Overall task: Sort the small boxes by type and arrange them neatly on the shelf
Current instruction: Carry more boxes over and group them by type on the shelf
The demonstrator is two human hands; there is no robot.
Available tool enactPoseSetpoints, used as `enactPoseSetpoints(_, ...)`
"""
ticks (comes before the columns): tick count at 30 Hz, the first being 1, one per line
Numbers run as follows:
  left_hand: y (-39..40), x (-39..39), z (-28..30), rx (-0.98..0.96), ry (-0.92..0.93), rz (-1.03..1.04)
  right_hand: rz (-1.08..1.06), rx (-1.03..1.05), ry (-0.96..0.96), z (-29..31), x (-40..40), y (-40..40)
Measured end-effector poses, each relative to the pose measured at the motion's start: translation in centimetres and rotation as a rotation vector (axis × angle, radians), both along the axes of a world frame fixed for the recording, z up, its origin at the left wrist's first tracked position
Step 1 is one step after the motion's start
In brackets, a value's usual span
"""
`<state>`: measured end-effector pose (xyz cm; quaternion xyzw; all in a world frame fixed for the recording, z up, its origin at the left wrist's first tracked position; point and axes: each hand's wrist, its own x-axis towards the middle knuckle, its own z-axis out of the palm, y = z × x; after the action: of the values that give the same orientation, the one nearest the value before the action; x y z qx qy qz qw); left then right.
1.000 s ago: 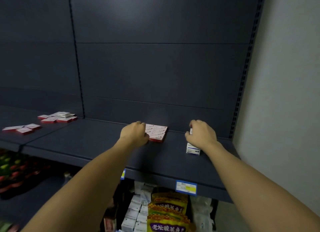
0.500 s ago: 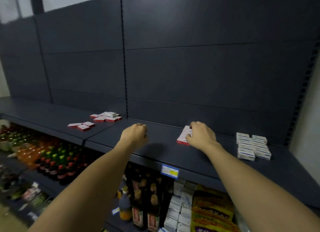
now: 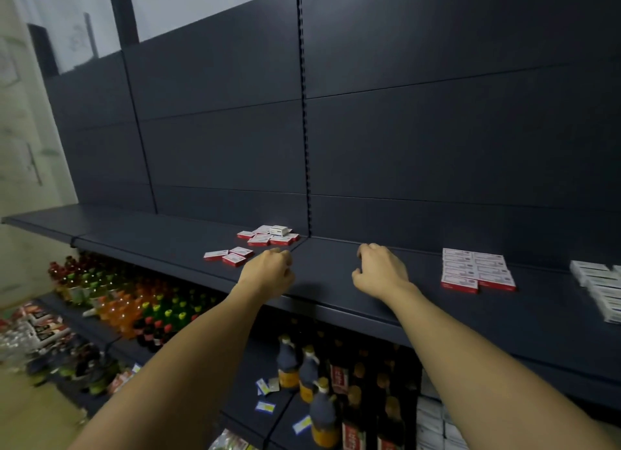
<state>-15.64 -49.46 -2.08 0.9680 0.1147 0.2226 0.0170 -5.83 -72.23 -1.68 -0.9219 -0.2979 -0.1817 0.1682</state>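
Both hands hovered over the dark blue metal shelf (image 3: pixel 188 238) with loosely curled fingers and held nothing. The left hand (image 3: pixel 268 271) was near three loose red-and-white small boxes (image 3: pixel 228 255). A messy pile of the same boxes (image 3: pixel 268 235) lay behind them. The right hand (image 3: pixel 379 271) was in the middle. A neat block of red-and-white boxes (image 3: pixel 476 270) sat to its right. White boxes (image 3: pixel 601 286) were lined up at the far right edge.

Place: I'm looking at a shop aisle.
Shelving: dark metal shelf (image 3: pixel 336 302) with slotted uprights (image 3: pixel 305 113), centre frame.
Stock: rows of bottles (image 3: pixel 134 302) at lower left, more below centre.
Tags: price labels (image 3: pixel 265 406) on the lower shelf.
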Motion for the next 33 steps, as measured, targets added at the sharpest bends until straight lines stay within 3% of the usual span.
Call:
enactPoseSetpoints(10, 7.5, 1.6, -1.0, -0.031, 0.002, 0.009, 0.018, -0.018, 0.014, 0.0, 2.4, 8.4)
enactPoseSetpoints(24, 20.7, 9.8, 0.2, 0.046, 0.059, 0.093, 0.087, 0.026, 0.024, 0.8, 12.1, 22.6)
enactPoseSetpoints(33, 25.7, 14.7, -0.5, -0.019, 0.051, 0.069, 0.075, -0.018, 0.047, 0.1, 16.6, 27.2)
